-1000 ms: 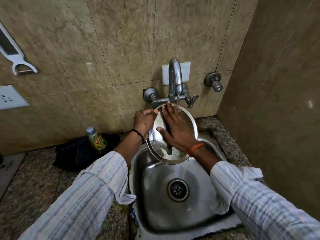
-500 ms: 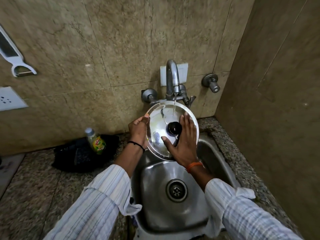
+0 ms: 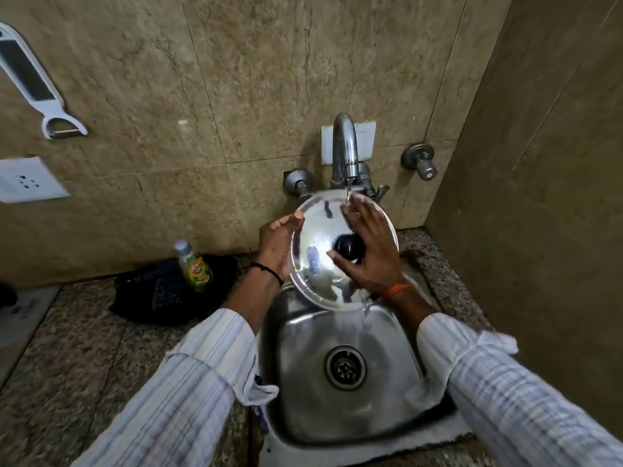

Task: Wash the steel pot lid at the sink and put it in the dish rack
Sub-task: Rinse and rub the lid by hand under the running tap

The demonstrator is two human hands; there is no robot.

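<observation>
Steel pot lid (image 3: 315, 244) is held tilted above the back of the sink (image 3: 340, 419), directly below the tap (image 3: 344, 150), with its top face and black knob (image 3: 349, 246) toward the camera. A thin stream of water falls from the spout onto the upper rim of the lid.

Left hand (image 3: 276, 246): clamped on the lid's left edge, thumb over the rim, remaining fingers behind the lid and not visible. A black band sits at the wrist.

Right hand (image 3: 369, 252): open and spread flat against the lid's top face, palm partly covering the knob, fingertips reaching to the upper rim at the water stream. An orange band sits at the wrist. Both forearms wear rolled striped sleeves.

Sink: drain (image 3: 344, 367) is uncovered at the centre of the basin.

Bench (image 3: 67, 348), left of the sink: a dish-soap bottle (image 3: 194, 266) stands against a dark cloth (image 3: 158, 291) near the wall.

Wall, left: a white peeler (image 3: 40, 89) hangs above a white socket plate (image 3: 28, 179).
</observation>
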